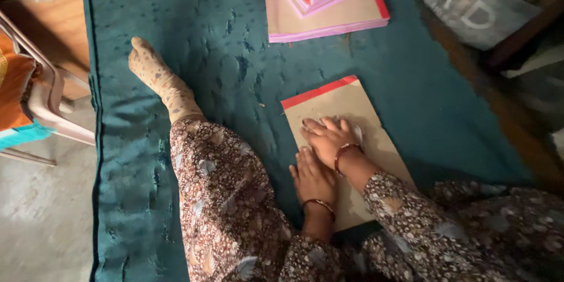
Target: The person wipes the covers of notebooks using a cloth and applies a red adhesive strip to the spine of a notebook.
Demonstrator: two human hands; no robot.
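1. Brown card, with a red strip along its far edge, makes up the flat folder (352, 135) lying on the teal quilted mat (211, 41), slightly right of centre and angled so its near end runs toward the person

2. Left hand (314, 179) lies flat, fingers straight and together, palm down at the folder's left edge; it grips nothing, only presses

3. Right hand (329, 138) is likewise spread flat, palm down on the folder's middle, just beyond the left hand and partly overlapping it; nothing is clasped. Each wrist wears a bangle

4. Judging by how flat it sits, the folder looks light, thin and fairly stiff, though it would probably bend or crease if lifted by one corner. Its surface seems matt rather than slippery. Taking it by the two long edges, or sliding fingers under the red-bound end, would likely be the safest hold

5. Far from the hands, a stack of similar folders (329, 0) with pink and red edging rests at the mat's far side

6. Person's socked foot (155, 76) stretches out to the left on the mat; a plastic chair (41, 100) stands at far left and a grey sack (470, 3) at far right
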